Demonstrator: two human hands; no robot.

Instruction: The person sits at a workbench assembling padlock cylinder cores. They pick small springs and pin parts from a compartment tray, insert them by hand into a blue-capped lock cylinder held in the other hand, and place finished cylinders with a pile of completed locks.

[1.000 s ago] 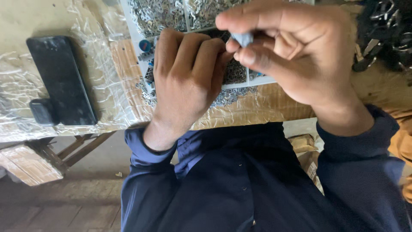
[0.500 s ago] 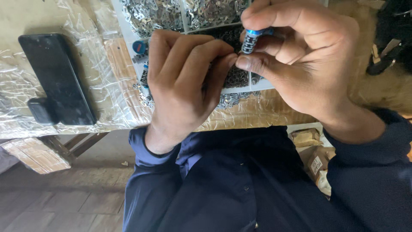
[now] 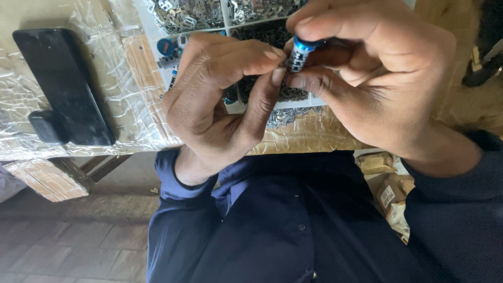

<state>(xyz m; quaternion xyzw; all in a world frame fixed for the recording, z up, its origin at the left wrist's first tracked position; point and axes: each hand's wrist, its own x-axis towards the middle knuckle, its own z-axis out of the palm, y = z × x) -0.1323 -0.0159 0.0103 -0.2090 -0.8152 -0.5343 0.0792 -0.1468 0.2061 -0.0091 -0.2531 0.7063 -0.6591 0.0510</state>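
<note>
My right hand (image 3: 377, 78) pinches a small cylindrical part (image 3: 298, 54) with a blue cap and a ribbed metal body, between thumb and forefinger. My left hand (image 3: 220, 99) meets it from the left, its thumb and forefinger tips closed on the lower end of the part. Both hands hover over a white compartment tray (image 3: 226, 13) filled with small metal pieces, some silver and some dark. Both arms wear dark blue sleeves.
A black phone (image 3: 63, 84) and a small black block (image 3: 47, 127) lie on the plastic-wrapped tabletop (image 3: 126, 68) at the left. Dark tools (image 3: 482, 63) sit at the far right. Small cardboard boxes (image 3: 385, 191) rest below the table edge by my lap, above a brick floor (image 3: 63, 241).
My hands have drawn together and nearer the camera. The part has turned from a pale blob under the right fingers to show its blue cap and metal body, with the left fingertips now on it.
</note>
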